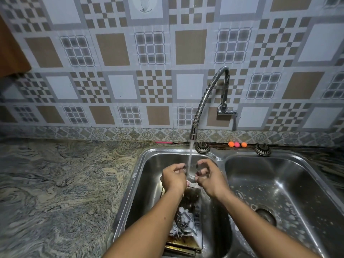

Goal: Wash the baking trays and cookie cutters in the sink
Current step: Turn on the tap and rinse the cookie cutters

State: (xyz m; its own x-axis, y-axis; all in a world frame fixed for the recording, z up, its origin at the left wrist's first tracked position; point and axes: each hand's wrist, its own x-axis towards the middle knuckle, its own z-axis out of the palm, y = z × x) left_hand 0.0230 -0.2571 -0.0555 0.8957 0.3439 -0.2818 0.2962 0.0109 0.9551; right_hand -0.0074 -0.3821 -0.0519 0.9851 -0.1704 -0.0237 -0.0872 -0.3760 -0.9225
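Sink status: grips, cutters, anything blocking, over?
Left grip and right grip pinch one cutter under the running tap. More cutters piled on tray below. Nothing blocking.

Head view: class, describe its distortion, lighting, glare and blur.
Head view: wide-angle lens bows the tiled wall; dim light, darker toward the left edge; soft glare on the right sink basin; the small shiny item pinched between left hand and right hand is too blurred to identify.
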